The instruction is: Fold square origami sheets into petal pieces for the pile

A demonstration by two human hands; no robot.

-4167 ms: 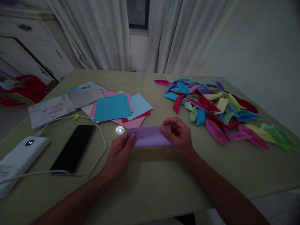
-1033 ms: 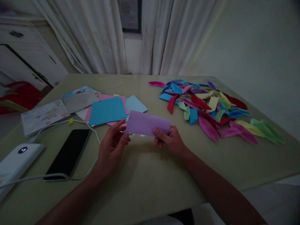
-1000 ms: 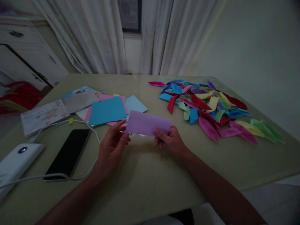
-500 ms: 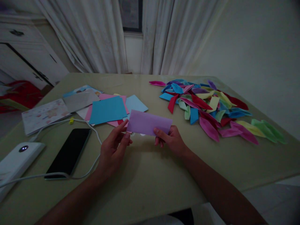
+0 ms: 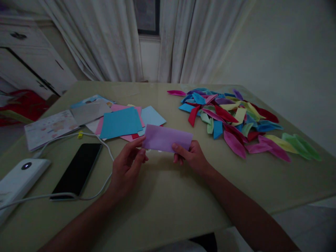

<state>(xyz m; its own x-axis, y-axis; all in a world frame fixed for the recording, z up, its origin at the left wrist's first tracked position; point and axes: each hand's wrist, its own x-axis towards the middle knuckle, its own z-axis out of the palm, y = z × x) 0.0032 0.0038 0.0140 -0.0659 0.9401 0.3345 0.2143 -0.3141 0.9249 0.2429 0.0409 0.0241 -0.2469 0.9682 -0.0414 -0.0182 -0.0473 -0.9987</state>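
Note:
A purple sheet of paper [image 5: 166,137], folded into a long rectangle, is held up above the middle of the table. My right hand [image 5: 190,154] grips its lower right part, thumb on the front face and fingers behind. At the paper's left edge is my left hand [image 5: 130,161], its index fingertip against or just beside that edge. The left thumb stays apart from the index finger, below the paper's corner. Behind the purple paper lie loose sheets, with a blue sheet [image 5: 121,123] on top and a light blue sheet [image 5: 153,115] beside it.
Folded colored paper pieces [image 5: 223,112] form a heap at the right. To the left are a black phone [image 5: 77,169], a white power bank [image 5: 23,182], a white cable [image 5: 109,178] and a printed booklet [image 5: 51,127]. Curtains [image 5: 105,42] hang beyond the table [image 5: 168,213].
The purple paper has tipped and lowered very slightly at its left end. Both hands stay in nearly the same place.

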